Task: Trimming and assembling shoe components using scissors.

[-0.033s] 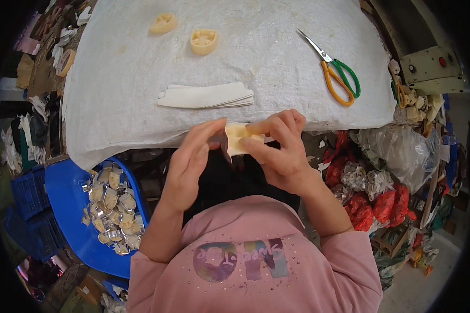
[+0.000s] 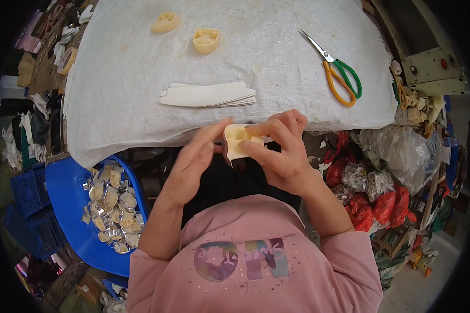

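Note:
My right hand (image 2: 283, 148) grips a cream, hollow moulded piece that looks like a shoe heel (image 2: 235, 136), thumb and fingers pressed into its recessed face. A thin, darker edge shows along the heel's left side; whether it is a strip or shadow, I cannot make out. My left hand (image 2: 196, 164) is beside that side, fingers stretched out and smeared by motion, with nothing seen in it. Just beyond both hands, a stack of white curved strips (image 2: 209, 95) lies on the white woven sheet (image 2: 120, 104). Farther back sit two more cream heels (image 2: 206, 40) (image 2: 165, 22).
Scissors (image 2: 337, 78) with orange and green handles lie at the right of the sheet. To my lower left, a blue plastic tub (image 2: 70, 208) holds many silver-and-cream pieces (image 2: 115, 208). Red and clear plastic bags (image 2: 384, 203) crowd the lower right. A control box (image 2: 436, 70) stands far right.
My left fingers have come slightly away from the heel's side and blurred. The heel is tilted a little differently in my right hand, which keeps its grip.

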Demonstrator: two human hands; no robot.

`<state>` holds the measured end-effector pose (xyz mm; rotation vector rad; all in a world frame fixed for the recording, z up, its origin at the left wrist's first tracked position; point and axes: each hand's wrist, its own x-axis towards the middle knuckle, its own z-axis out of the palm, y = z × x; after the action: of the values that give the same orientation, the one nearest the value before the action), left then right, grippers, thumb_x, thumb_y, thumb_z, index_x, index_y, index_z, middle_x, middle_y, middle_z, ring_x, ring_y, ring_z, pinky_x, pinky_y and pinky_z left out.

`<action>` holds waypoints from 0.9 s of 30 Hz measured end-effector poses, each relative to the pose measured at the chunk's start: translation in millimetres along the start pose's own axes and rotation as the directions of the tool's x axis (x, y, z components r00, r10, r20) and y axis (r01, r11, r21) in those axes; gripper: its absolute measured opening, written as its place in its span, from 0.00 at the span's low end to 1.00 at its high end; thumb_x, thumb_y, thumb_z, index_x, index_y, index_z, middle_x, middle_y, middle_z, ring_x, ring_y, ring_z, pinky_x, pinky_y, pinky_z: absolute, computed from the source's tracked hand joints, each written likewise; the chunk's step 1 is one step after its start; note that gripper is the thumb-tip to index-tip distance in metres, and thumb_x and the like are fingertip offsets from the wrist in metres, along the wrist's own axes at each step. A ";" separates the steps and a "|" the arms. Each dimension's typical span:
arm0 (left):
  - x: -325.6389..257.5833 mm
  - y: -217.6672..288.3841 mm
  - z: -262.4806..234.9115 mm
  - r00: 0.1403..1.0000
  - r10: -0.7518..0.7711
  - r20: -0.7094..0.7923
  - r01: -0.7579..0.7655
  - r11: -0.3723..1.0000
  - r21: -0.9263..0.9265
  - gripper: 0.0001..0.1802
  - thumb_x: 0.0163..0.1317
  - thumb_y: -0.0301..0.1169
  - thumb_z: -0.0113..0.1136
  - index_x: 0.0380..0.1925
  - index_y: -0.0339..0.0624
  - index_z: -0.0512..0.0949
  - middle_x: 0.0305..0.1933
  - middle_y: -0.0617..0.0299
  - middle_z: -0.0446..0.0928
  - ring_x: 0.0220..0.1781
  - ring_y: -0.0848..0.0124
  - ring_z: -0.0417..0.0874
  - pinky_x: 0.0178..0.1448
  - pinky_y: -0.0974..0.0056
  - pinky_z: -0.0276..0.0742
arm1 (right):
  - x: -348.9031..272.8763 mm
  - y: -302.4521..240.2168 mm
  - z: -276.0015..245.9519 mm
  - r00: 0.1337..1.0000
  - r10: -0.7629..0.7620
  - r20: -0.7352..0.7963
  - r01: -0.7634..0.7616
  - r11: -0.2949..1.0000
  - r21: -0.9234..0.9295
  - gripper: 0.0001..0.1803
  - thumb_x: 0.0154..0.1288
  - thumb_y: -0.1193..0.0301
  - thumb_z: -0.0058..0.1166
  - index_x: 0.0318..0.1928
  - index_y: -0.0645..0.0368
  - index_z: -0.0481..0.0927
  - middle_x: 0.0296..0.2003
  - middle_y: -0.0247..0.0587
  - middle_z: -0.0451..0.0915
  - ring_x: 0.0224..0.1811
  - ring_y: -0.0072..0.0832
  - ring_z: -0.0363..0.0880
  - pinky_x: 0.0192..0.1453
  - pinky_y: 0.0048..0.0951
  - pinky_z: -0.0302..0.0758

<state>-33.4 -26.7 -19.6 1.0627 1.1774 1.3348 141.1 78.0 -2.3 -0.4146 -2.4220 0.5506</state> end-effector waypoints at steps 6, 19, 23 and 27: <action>3.4 -1.2 5.6 0.935 -0.180 0.305 0.314 0.821 -0.477 0.31 0.71 0.47 0.42 0.63 0.35 0.56 0.52 0.62 0.68 0.48 0.77 0.68 0.55 0.69 0.66 | 1.4 -5.1 -2.1 0.999 -0.044 0.009 0.043 0.996 0.083 0.21 0.43 0.77 0.58 0.42 0.46 0.79 0.37 0.36 0.72 0.39 0.33 0.67 0.48 0.43 0.58; 7.6 -0.7 15.7 0.981 -0.176 0.079 0.192 0.939 -0.287 0.34 0.60 0.51 0.55 0.55 0.35 0.63 0.49 0.58 0.70 0.52 0.73 0.71 0.57 0.67 0.66 | 0.8 2.0 -2.1 1.000 -0.017 0.013 0.016 0.994 0.104 0.22 0.42 0.79 0.58 0.42 0.48 0.80 0.34 0.32 0.71 0.39 0.32 0.66 0.49 0.41 0.56; -2.8 -8.4 8.8 0.930 0.288 -0.231 -0.288 0.957 0.033 0.21 0.59 0.35 0.64 0.49 0.34 0.73 0.40 0.58 0.73 0.38 0.74 0.74 0.42 0.70 0.72 | 1.6 5.6 -6.6 0.999 0.050 -0.001 -0.049 0.989 0.138 0.25 0.40 0.81 0.60 0.44 0.50 0.79 0.32 0.30 0.71 0.39 0.31 0.66 0.48 0.41 0.54; 0.0 -8.4 19.1 0.900 0.363 -0.240 -0.360 0.931 0.061 0.11 0.57 0.30 0.66 0.36 0.35 0.79 0.36 0.59 0.74 0.35 0.75 0.73 0.37 0.74 0.71 | 0.7 2.7 -7.8 0.999 0.034 0.035 -0.040 0.985 0.166 0.25 0.40 0.83 0.58 0.44 0.52 0.79 0.32 0.30 0.71 0.39 0.31 0.66 0.47 0.39 0.53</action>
<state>-13.4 -24.8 -25.4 1.1919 1.2095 1.7942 145.9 82.8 2.4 -0.3825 -2.3801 0.7758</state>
